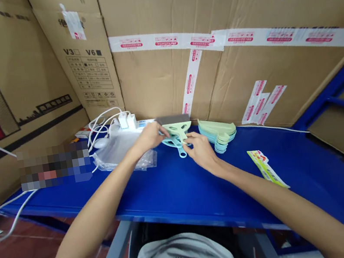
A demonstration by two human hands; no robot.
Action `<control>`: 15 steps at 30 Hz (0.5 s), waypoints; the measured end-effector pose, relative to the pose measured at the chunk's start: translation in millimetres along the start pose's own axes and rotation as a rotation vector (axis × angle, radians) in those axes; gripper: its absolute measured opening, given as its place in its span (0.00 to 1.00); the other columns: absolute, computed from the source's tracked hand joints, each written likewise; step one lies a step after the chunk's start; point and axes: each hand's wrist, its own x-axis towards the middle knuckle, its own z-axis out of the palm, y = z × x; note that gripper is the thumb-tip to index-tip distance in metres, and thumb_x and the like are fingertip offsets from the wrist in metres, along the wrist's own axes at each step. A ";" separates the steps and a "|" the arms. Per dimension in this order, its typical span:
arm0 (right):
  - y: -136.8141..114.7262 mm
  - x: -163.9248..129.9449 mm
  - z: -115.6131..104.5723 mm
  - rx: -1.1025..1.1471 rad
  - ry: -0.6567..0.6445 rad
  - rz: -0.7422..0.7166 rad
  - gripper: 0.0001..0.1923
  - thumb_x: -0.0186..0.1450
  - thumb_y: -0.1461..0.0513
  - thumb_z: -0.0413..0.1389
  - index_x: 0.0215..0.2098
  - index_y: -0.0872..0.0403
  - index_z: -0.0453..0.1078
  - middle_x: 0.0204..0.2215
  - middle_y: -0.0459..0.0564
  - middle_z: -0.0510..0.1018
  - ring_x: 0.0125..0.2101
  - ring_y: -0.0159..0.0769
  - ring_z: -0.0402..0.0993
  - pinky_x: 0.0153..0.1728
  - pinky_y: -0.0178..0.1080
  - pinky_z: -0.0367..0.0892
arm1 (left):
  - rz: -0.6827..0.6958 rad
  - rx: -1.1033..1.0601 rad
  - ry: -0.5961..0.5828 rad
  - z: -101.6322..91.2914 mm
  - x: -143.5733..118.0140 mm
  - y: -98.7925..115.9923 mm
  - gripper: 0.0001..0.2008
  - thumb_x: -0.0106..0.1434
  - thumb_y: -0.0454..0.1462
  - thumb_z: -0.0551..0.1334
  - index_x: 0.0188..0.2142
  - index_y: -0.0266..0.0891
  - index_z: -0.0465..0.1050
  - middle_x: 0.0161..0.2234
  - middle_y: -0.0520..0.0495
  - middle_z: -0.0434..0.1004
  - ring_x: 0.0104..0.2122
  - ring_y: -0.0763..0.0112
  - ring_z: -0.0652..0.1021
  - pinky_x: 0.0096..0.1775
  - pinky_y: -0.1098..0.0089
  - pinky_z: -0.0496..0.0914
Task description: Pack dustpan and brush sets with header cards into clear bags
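Observation:
A pale green hand brush [177, 129] with a dark grey strip along its far edge is between my hands, over the blue table. My right hand [201, 149] pinches its narrow handle. My left hand [151, 136] is at the left side of its head, fingers bent and closed on it as far as I can see. Beneath it lie light blue pieces of similar form, one with a ring-ended handle [182, 151]. Right of my right hand sits a stack of small green and blue dustpans [216, 129], nested together.
Clear plastic bags [119, 149] lie left of my hands, by a power strip with white plugs [127, 121] and cables. A yellow-green printed card [267, 169] rests at right. Cardboard [157, 78] walls the back of the blue table [182, 189]. A blurred patch covers the far left.

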 end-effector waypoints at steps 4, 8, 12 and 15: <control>-5.6 -6.8 7.7 -0.074 -0.091 -0.081 0.12 0.73 0.65 0.56 0.40 0.53 0.83 0.52 0.54 0.81 0.45 0.39 0.80 0.49 0.39 0.71 | -0.242 0.188 0.247 -16.8 -1.9 -0.8 0.16 0.63 0.30 0.63 0.42 0.45 0.89 0.41 0.42 0.88 0.42 0.53 0.84 0.46 0.62 0.76; -10.6 -9.3 8.5 -0.248 -0.073 -0.098 0.12 0.74 0.54 0.59 0.46 0.51 0.82 0.53 0.56 0.79 0.48 0.45 0.77 0.49 0.45 0.71 | -0.268 0.225 0.268 -14.3 -3.7 5.7 0.15 0.65 0.32 0.63 0.44 0.46 0.88 0.42 0.41 0.88 0.45 0.51 0.84 0.47 0.60 0.76; -4.5 -5.7 12.8 -0.311 -0.122 -0.098 0.12 0.72 0.54 0.61 0.48 0.50 0.82 0.55 0.58 0.76 0.54 0.55 0.71 0.49 0.51 0.71 | -0.246 0.226 0.345 -14.3 -5.0 9.2 0.16 0.66 0.33 0.61 0.46 0.47 0.88 0.44 0.43 0.88 0.46 0.50 0.84 0.47 0.58 0.76; 8.7 2.3 16.2 -0.154 -0.098 -0.054 0.10 0.74 0.59 0.59 0.43 0.53 0.83 0.52 0.59 0.76 0.51 0.49 0.74 0.50 0.47 0.73 | -0.255 0.274 0.369 -18.9 -6.7 8.3 0.17 0.66 0.32 0.60 0.47 0.46 0.87 0.45 0.42 0.88 0.48 0.49 0.84 0.48 0.57 0.76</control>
